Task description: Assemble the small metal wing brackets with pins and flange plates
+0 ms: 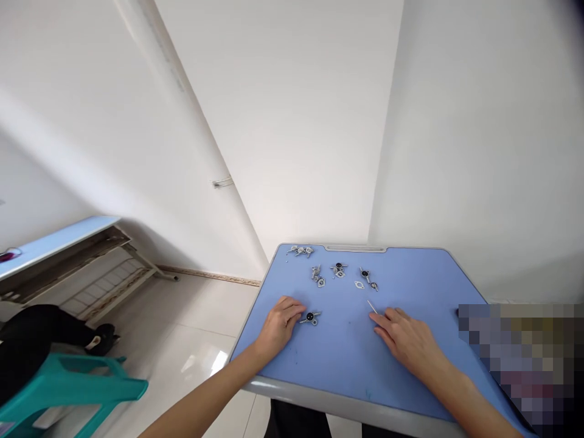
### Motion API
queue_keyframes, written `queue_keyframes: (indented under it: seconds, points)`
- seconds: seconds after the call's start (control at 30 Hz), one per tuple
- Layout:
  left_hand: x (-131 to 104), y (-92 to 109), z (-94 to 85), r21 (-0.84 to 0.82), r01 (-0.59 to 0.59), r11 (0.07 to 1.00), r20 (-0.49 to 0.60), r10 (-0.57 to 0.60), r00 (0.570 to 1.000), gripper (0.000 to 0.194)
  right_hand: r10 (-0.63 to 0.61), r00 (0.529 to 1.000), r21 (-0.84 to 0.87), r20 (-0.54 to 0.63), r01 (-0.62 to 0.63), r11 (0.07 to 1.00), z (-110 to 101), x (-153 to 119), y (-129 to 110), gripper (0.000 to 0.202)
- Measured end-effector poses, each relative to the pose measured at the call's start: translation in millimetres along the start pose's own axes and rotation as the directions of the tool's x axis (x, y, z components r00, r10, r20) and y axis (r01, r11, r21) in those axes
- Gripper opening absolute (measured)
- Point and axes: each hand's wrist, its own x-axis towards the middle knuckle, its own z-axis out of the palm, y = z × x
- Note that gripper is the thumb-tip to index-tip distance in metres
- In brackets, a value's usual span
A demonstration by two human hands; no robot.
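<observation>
On the blue table (337, 371) lies a small metal part with a round black centre (311, 317). The fingertips of my left hand (280, 322) are pressed together at its left end. My right hand (406, 334) is closed on a thin light-coloured stick (373, 306), which points up and left. Further back are similar metal parts: one with a black centre (365, 274), another with a black centre (338, 267), and a silver cluster (316, 272). A flat oval metal plate (359, 285) lies between them and my right hand.
More small metal parts (301, 250) sit at the table's back left corner. A white wall (296, 121) stands behind. On the left are a teal stool (86, 383), a black item on it and a second blue-topped table (59, 243). The lower right is pixelated.
</observation>
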Motion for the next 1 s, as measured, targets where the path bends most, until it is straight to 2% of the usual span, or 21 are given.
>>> queue_keyframes:
  seconds: [0.17,0.27,0.33,0.43,0.5,0.57,0.6,0.7,0.8,0.9,1.0]
  points:
    - [-1,3,-1.7,-0.015,-0.018,1.0,-0.017,0.017,1.0,0.024,0.004,0.995,-0.062,-0.098,-0.01,0.998,13,-9,2,0.03]
    - [2,-6,-6.2,-0.013,-0.025,1.0,-0.042,0.025,0.999,0.027,-0.001,0.986,-0.06,-0.168,-0.009,0.998,20,-15,4,0.033]
    - [14,-22,-11.7,0.0,-0.014,1.0,-0.068,0.014,0.998,0.026,-0.009,0.975,-0.061,-0.223,-0.005,0.998,24,-20,7,0.033]
    - [48,-58,-19.4,0.05,0.042,0.998,-0.14,-0.035,0.99,0.026,-0.012,0.933,-0.067,-0.359,-0.013,0.998,24,-24,5,0.036]
    - [73,-84,-20.6,0.092,0.073,0.993,-0.17,-0.056,0.984,0.025,-0.036,0.896,-0.052,-0.443,0.015,0.999,18,-21,-8,0.037]
    - [94,-105,-17.8,0.129,0.075,0.989,-0.165,-0.053,0.985,0.022,-0.109,0.865,-0.012,-0.49,0.118,0.993,8,-10,-34,0.037]
    - [101,-112,-15.4,0.146,0.069,0.987,-0.154,-0.046,0.987,0.023,-0.158,0.857,0.006,-0.491,0.185,0.983,3,-2,-50,0.038]
    - [108,-125,-7.5,0.193,0.043,0.98,-0.122,-0.019,0.992,0.028,-0.304,0.867,0.087,-0.395,0.365,0.927,-9,34,-101,0.043]
    - [103,-130,-3.3,0.23,0.024,0.973,-0.114,0.003,0.994,0.029,-0.425,0.853,0.117,-0.302,0.476,0.872,-8,71,-132,0.05]
    - [95,-131,-3.1,0.25,0.016,0.968,-0.114,0.013,0.993,0.029,-0.504,0.848,0.169,-0.163,0.528,0.832,5,89,-138,0.043]
    - [86,-126,-4.9,0.252,0.007,0.968,-0.109,0.021,0.994,0.027,-0.503,0.855,0.226,-0.127,0.518,0.825,18,85,-129,0.041]
